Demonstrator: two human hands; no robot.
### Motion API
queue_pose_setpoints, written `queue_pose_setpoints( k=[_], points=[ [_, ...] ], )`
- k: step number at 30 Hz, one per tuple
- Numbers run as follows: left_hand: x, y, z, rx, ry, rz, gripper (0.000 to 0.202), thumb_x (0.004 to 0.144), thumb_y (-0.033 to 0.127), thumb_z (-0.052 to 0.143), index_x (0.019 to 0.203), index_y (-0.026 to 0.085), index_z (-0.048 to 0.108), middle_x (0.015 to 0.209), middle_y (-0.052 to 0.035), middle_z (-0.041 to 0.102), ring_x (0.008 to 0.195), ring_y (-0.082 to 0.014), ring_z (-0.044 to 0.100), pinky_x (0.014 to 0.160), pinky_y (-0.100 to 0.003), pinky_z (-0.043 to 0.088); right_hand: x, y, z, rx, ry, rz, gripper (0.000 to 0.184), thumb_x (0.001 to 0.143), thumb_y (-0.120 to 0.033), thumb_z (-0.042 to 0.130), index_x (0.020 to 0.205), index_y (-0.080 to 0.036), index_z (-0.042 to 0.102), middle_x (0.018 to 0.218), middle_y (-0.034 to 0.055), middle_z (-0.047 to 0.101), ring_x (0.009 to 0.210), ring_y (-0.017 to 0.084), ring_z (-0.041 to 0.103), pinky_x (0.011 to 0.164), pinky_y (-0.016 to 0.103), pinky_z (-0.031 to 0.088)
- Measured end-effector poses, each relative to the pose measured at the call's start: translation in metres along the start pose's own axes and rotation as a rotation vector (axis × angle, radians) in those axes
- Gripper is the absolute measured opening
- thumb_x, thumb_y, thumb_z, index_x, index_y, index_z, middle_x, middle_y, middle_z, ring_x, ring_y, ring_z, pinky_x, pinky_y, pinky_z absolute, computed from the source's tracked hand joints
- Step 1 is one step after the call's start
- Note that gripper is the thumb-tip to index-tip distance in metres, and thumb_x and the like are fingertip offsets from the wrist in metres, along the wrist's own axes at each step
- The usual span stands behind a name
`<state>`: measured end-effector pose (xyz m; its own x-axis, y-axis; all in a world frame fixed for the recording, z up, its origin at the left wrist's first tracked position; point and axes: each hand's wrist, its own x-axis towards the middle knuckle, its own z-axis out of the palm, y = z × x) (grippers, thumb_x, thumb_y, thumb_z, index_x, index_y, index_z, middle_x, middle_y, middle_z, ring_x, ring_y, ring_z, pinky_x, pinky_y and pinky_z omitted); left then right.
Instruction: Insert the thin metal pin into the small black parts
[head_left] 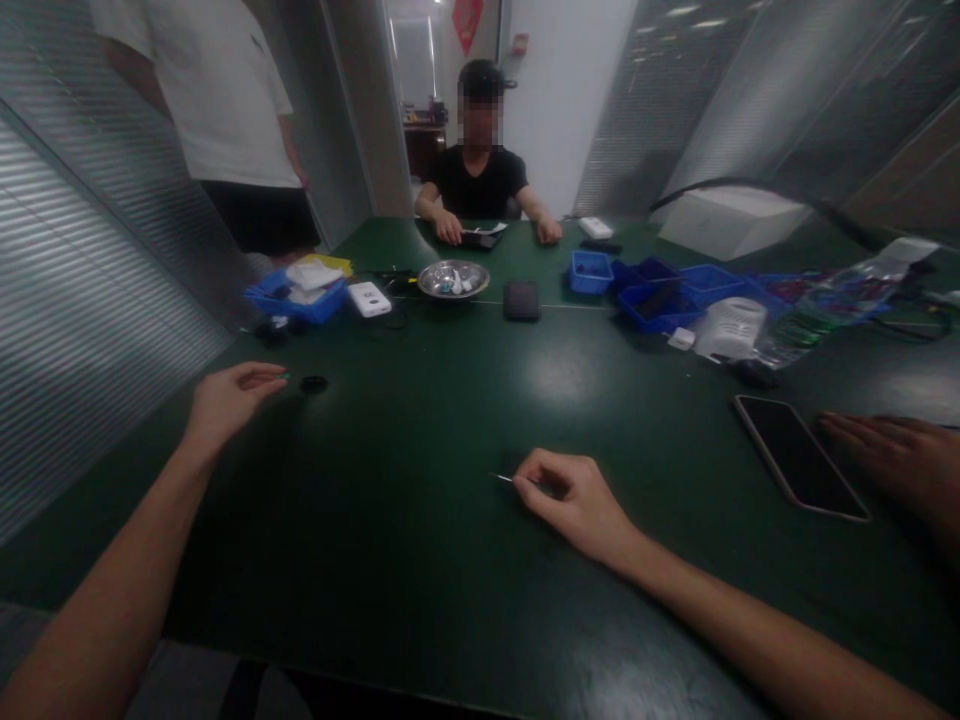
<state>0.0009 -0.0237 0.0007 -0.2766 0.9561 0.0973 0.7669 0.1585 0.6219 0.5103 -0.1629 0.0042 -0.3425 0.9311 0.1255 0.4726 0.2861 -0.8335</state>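
The left hand (pixel 225 402) pinches a tiny greenish piece (pixel 286 376) beside a black object (pixel 313 384), the right hand (pixel 576 500) a slim rod (pixel 503 478), both pieces well apart, overall progress unclear.

Right hand (pixel 574 500) pinching thin rod (pixel 502 477), left hand (pixel 223 400) perhaps holding something green (pixel 284 376), green table (pixel 360 560)
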Motion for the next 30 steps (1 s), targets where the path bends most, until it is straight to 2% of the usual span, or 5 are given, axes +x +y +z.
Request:
queue_pose_setpoints(
  k=[7, 13, 18, 21, 30],
  points=[
    [-0.002, 0.005, 0.008, -0.009, -0.039, 0.044, 0.045, 0.088, 0.042, 0.075, 0.125, 0.018, 0.072, 0.111, -0.0027, 0.076, 0.100, -0.0214, 0.068, 0.085, -0.028, 0.049, 0.000, -0.004, 0.001, -0.005, -0.004, -0.004, 0.020, 0.095, -0.029, 0.060, 0.082, -0.018, 0.069, 0.072, 0.0002, 0.067, 0.062, 0.014, 0.057, 0.057, 0.025, 0.041],
    [-0.002, 0.007, 0.019, -0.066, -0.049, 0.115, 0.051, 0.080, 0.051, 0.076, 0.120, 0.019, 0.075, 0.117, -0.0071, 0.074, 0.104, -0.0249, 0.067, 0.087, -0.032, 0.051, 0.001, -0.005, 0.000, -0.001, -0.011, -0.014, 0.019, 0.095, -0.029, 0.061, 0.082, -0.018, 0.069, 0.071, 0.0000, 0.066, 0.062, 0.014, 0.057, 0.056, 0.025, 0.041],
    [-0.007, 0.018, 0.024, -0.085, -0.075, 0.063, 0.054, 0.076, 0.055, 0.075, 0.118, 0.021, 0.076, 0.113, -0.0087, 0.075, 0.105, -0.0282, 0.068, 0.087, -0.035, 0.053, 0.001, -0.004, 0.000, 0.003, -0.019, -0.003, 0.018, 0.095, -0.028, 0.061, 0.083, -0.018, 0.069, 0.072, 0.0001, 0.067, 0.063, 0.014, 0.059, 0.057, 0.025, 0.042],
    [-0.010, 0.024, 0.024, -0.115, -0.081, 0.019, 0.054, 0.074, 0.053, 0.077, 0.117, 0.021, 0.077, 0.113, -0.0085, 0.076, 0.104, -0.0283, 0.068, 0.084, -0.034, 0.053, 0.000, -0.003, 0.001, 0.010, -0.017, 0.002, 0.020, 0.096, -0.030, 0.060, 0.083, -0.018, 0.069, 0.075, 0.0010, 0.068, 0.064, 0.015, 0.059, 0.059, 0.026, 0.043],
    [-0.008, 0.024, 0.028, -0.118, -0.080, -0.011, 0.054, 0.073, 0.054, 0.079, 0.116, 0.022, 0.078, 0.111, -0.0077, 0.077, 0.099, -0.0272, 0.069, 0.079, -0.032, 0.053, 0.000, -0.002, -0.001, -0.001, -0.011, -0.011, 0.019, 0.095, -0.029, 0.060, 0.083, -0.018, 0.070, 0.075, 0.0009, 0.069, 0.063, 0.014, 0.059, 0.057, 0.026, 0.042]
  ],
)
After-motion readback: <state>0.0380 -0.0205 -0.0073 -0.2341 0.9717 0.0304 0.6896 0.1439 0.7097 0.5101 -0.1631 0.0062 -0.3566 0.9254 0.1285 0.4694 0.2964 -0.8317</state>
